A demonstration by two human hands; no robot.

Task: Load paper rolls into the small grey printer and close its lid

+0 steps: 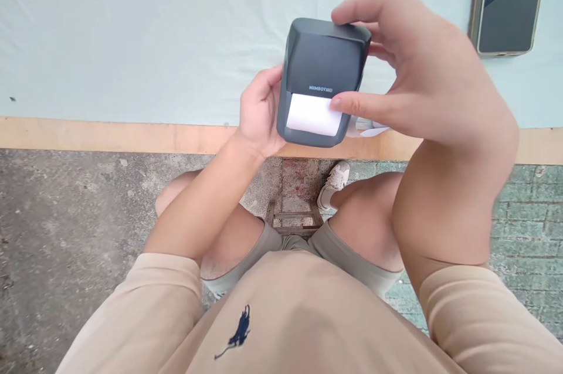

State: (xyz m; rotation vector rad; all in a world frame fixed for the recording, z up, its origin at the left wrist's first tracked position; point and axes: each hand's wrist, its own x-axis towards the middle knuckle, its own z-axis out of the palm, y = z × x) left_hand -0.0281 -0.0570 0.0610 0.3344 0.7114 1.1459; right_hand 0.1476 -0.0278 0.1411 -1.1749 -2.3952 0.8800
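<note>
A dark grey label printer [328,60] marked NIIMBOT is held up over the near edge of the table. From its lower front shows a white label strip [312,115]. My left hand [261,110] grips the printer's left side, its thumb along the edge and the other fingers hidden behind. Around the right side comes my right hand [409,63], with the index finger on the top corner and the thumb tip at the label strip's upper right corner. Beneath the right thumb a small white piece [373,129], perhaps paper, sticks out beside the printer.
A smartphone [508,10] lies at the far right of the table, which has a pale cloth [176,40] and a bare wooden front edge [109,135]. Below are my legs, a wooden stool [294,221] and a concrete and brick floor [74,227].
</note>
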